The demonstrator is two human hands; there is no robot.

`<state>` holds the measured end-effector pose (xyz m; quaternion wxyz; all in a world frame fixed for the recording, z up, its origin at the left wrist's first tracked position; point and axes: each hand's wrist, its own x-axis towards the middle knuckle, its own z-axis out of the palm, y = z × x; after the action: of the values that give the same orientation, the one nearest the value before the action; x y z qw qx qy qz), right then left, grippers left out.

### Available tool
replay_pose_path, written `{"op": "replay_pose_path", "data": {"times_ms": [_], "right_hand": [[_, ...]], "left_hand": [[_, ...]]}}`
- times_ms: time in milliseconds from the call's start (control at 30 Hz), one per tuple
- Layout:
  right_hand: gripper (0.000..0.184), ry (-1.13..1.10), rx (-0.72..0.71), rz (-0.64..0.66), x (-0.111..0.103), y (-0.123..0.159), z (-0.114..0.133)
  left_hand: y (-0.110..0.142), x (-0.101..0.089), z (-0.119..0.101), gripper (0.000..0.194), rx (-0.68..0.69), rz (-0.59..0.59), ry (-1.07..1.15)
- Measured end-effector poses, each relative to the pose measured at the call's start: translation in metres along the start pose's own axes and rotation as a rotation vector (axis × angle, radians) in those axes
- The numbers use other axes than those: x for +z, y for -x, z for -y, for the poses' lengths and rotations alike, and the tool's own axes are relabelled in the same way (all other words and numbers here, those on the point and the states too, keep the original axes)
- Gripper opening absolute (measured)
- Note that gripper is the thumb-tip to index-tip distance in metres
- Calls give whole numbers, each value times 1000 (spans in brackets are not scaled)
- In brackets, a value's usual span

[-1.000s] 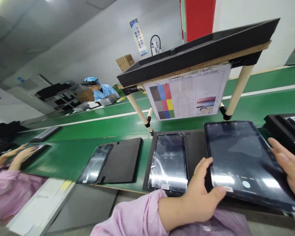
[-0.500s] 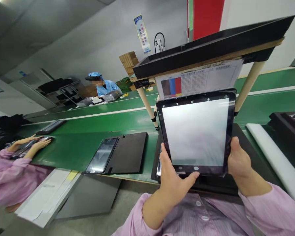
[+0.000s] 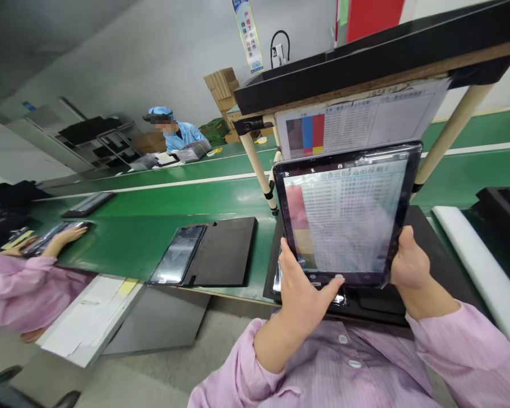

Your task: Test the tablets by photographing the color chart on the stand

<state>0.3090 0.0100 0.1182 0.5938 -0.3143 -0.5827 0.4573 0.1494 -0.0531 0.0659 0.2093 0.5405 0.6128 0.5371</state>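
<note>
A tablet (image 3: 344, 221) with a black frame is held upright and slightly tilted between my two hands. My left hand (image 3: 301, 283) grips its lower left corner, the thumb lying on the bottom edge of the screen near a round white button. My right hand (image 3: 412, 260) is closed on the lower right edge, its fingertips hidden behind the tablet. The camera picture on the screen shows printed text and a pink and a yellow patch. Behind the tablet hangs a printed chart (image 3: 386, 116) with colour blocks, fixed under a black-topped rack (image 3: 365, 71).
Beneath my hands is a black mat (image 3: 433, 255). Left of it lie another tablet (image 3: 178, 255) and a black foam pad (image 3: 225, 252) on the green bench (image 3: 123, 243). A white foam strip (image 3: 471, 266) lies at right. A co-worker's hand (image 3: 66, 238) works at far left; another person (image 3: 178, 133) sits behind.
The tablet's screen has gone from a blank whitish picture to one showing the chart's text and colours. My view has shifted a little, and the rack looks nearer and larger.
</note>
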Motion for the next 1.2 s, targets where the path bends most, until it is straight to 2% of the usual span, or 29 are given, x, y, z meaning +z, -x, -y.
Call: {"op": "replay_pose_path", "data": {"times_ms": [167,367,467,567,633,700,800,933,1067,1133,1200], "right_hand": [[74,-5,-10,12,-2,1,-6],[70,-42,-15,39,-7,2,-11],[68,-58,-14,49,-11,4,-14],[69,-69,-9,64,-14,10,-18],[69,-71,-12,65,-16,17,-20],[64,-61,-31,54,-19,24,-19],[65,13,-94,71,-26,29,-9],[73,248,-165,123,-47,23,13],[74,453,-182,54,-70,18,21],[71,491,-160,24,-79,19,19],[70,425,-119,-3,-86,22,14]], "left_hand": [[0,1,1,128,-4,-7,-4],[3,0,3,127,44,30,-70],[2,-6,9,110,109,47,8],[-8,-13,15,78,141,-13,260],[-17,-17,16,62,45,-106,481],[-26,-19,14,53,-112,-155,653],[-32,-15,8,49,-288,-80,796],[-29,-3,4,49,-357,-21,865],[-23,9,4,48,-373,29,858],[-20,16,0,52,-396,62,838],[-18,25,-7,60,-465,90,809]]}}
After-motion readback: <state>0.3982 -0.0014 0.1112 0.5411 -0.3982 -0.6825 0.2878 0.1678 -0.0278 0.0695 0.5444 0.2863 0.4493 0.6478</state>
